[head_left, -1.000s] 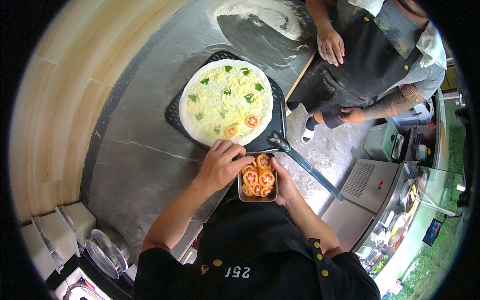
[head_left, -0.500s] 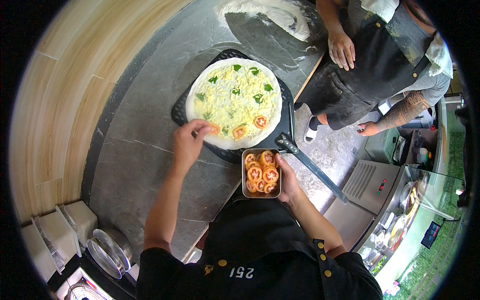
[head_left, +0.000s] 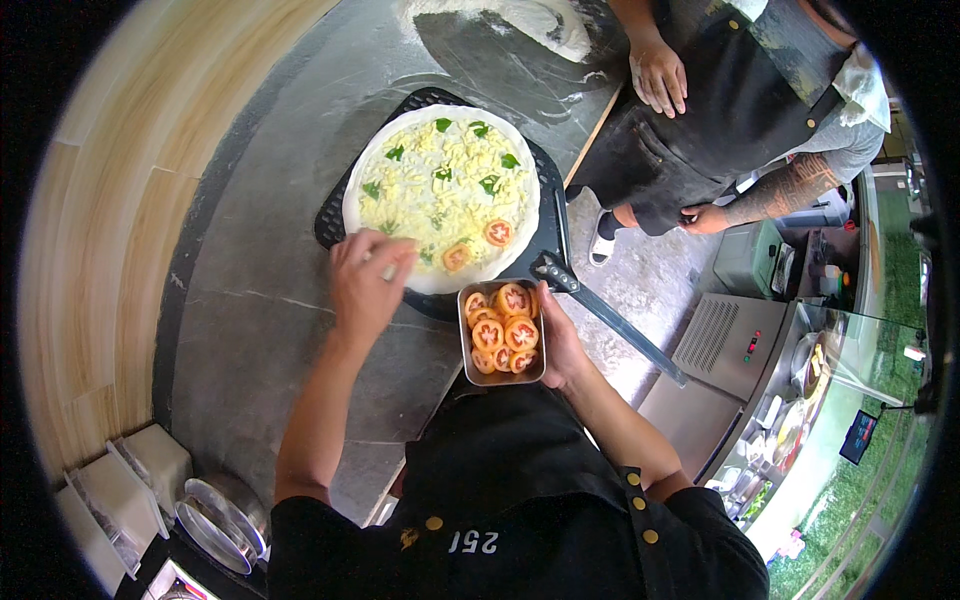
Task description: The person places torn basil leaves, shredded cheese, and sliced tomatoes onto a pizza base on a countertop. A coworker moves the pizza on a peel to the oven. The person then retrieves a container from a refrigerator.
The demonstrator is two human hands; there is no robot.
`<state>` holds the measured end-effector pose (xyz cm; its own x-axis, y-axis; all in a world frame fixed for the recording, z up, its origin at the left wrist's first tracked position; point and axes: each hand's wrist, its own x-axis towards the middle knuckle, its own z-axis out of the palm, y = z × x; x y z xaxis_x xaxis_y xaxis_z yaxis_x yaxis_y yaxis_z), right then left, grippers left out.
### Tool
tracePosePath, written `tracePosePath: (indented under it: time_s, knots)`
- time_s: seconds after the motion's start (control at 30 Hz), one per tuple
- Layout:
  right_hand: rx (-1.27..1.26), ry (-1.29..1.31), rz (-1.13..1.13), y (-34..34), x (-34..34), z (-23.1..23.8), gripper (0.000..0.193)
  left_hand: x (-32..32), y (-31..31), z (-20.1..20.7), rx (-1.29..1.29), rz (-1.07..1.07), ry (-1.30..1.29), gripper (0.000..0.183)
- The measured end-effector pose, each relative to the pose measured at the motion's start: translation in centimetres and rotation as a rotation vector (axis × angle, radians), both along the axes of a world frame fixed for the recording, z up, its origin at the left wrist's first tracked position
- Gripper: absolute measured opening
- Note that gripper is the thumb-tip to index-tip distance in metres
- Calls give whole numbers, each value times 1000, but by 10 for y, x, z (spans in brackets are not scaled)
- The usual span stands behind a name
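Note:
A round raw pizza [head_left: 365, 210] with white sauce, grated cheese and green leaves rests on a black perforated peel [head_left: 550, 205]. Two tomato slices, one of them the nearer-right slice [head_left: 498, 232], lie on its near right part. My left hand [head_left: 365, 285] is at the pizza's near left edge, fingertips bent together and slightly blurred. Whatever is between them is hidden. My right hand [head_left: 563, 340] grips the right side of a small rectangular metal container [head_left: 503, 379], held just in front of the pizza. Several tomato slices [head_left: 505, 325] fill it.
The peel's handle [head_left: 630, 335] juts out past the edge of the grey counter [head_left: 270, 310]. Flour [head_left: 540, 25] is spread at the far side. A co-worker in a black apron [head_left: 680, 150] stands at the far right. Plastic bins [head_left: 150, 470] and metal lids [head_left: 215, 525] stand near left.
The whole view has shifted, so the pizza and container appear further left and up. The tomato slice seen at my left fingertips is now out of sight. The co-worker's lower hand has come nearer the apron.

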<state>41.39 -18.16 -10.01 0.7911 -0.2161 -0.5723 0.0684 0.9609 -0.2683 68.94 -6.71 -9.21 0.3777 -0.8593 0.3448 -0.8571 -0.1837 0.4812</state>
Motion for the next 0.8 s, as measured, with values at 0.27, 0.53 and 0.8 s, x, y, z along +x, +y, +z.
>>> tracePosePath:
  time_s: [0.27,0.53,0.8]
  knots:
    - [-12,27,125,0,13,0,74,-48,-17,36,17,-559,3,27]
    - [-18,74,130,-4,27,1,80,-3,-2,35,-42,-160,326,15]
    - [-48,61,135,-11,37,2,82,97,-18,-20,140,171,443,15]
